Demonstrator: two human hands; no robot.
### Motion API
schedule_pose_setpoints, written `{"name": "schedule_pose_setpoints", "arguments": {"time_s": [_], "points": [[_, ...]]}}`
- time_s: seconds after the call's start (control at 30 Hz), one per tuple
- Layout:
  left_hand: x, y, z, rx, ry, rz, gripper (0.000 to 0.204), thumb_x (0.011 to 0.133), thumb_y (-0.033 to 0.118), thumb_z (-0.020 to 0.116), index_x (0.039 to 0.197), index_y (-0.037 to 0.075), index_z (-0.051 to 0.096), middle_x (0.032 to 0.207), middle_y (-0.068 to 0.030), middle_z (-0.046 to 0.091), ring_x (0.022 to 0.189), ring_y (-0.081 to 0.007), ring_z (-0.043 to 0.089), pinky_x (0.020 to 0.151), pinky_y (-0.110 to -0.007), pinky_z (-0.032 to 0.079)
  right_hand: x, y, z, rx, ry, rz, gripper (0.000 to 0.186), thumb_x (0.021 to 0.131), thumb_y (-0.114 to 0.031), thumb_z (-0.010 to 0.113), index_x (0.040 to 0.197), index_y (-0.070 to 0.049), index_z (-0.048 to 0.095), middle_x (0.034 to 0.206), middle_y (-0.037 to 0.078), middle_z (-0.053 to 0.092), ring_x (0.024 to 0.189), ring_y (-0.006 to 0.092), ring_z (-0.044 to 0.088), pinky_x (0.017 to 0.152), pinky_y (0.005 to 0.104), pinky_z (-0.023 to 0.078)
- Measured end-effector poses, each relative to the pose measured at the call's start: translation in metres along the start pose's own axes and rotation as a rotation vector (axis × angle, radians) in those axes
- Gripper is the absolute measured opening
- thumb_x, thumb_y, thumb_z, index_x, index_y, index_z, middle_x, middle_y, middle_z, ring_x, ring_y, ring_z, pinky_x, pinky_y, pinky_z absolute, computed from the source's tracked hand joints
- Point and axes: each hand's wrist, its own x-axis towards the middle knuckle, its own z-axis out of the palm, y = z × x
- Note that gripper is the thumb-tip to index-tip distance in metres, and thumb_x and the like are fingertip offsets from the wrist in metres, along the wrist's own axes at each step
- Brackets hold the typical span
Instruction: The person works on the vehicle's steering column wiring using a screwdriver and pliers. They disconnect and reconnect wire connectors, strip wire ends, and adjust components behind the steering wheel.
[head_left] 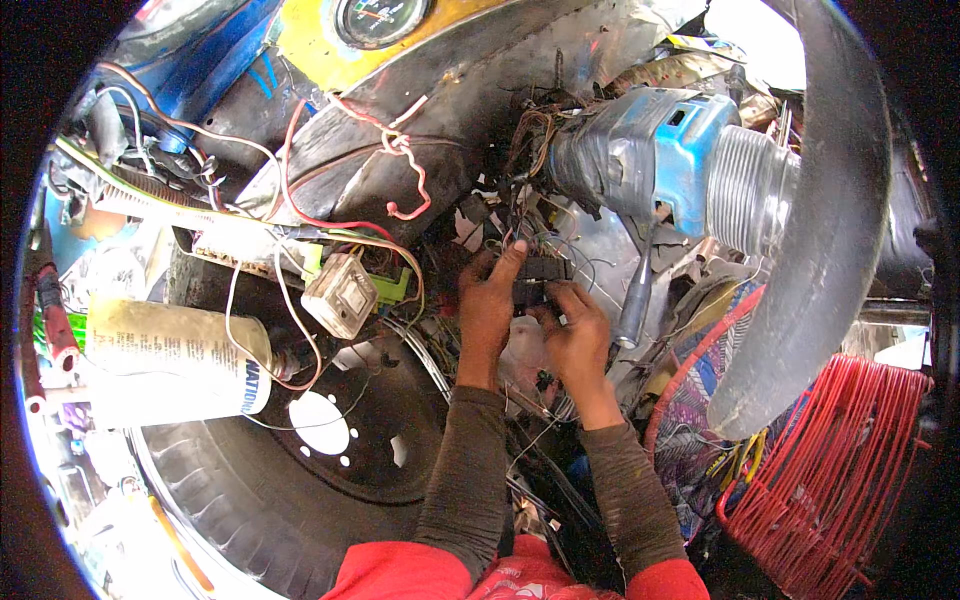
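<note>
The left hand (490,300) is closed at the left end of a dark block (546,268), its thumb extended upward along that end; the remaining fingers are largely concealed. The right hand (578,335) is positioned at the lower right of the block, fingers bent toward its lower edge. Whether the right hand grips or only touches cannot be told. The block is located between the two hands, below the blue-and-grey steering column (640,150), with thin wires around it.

A grey ribbed sleeve (750,190) adjoins the right end of the column, next to the black steering wheel (840,200). A dark lever (637,295) extends downward from the column, near the right hand.

A round gauge (382,18) is set in the yellow panel (310,40) at the top. To the left of the hands, a small whitish box (340,295) stands beside a yellow-green connector (392,289). A pale cylindrical container (170,355) lies on its side above a large black tire (270,500). Red cords (840,460) form a seat-like frame at the lower right.
</note>
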Motion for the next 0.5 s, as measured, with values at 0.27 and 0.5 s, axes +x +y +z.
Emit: {"name": "schedule_pose_setpoints", "arguments": {"time_s": [0.27, 0.5], "points": [[0.009, -0.014, -0.006, 0.010, -0.003, 0.051, 0.034, 0.094, 0.031, 0.073, 0.088, -0.003, 0.069, 0.081, -0.0046, 0.065, 0.073, -0.0154, 0.056, 0.071, -0.034, 0.048, 0.005, -0.001, 0.009, -0.043, -0.024, -0.014, 0.026, 0.072, -0.003, 0.081, 0.096, -0.003, 0.072, 0.094, 0.016, 0.073, 0.082, 0.0402, 0.071, 0.068, 0.0443, 0.056], [0.011, -0.008, -0.011, 0.007, -0.077, 0.033, 0.031, 0.095, 0.029, 0.070, 0.092, -0.002, 0.071, 0.085, -0.0049, 0.068, 0.077, -0.0165, 0.057, 0.078, -0.035, 0.048, 0.018, -0.011, -0.008, -0.113, -0.068, -0.085, 0.049, 0.070, -0.006, 0.083, 0.117, -0.006, 0.068, 0.120, 0.013, 0.065, 0.111, 0.0374, 0.062, 0.091, 0.0448, 0.050]]}}
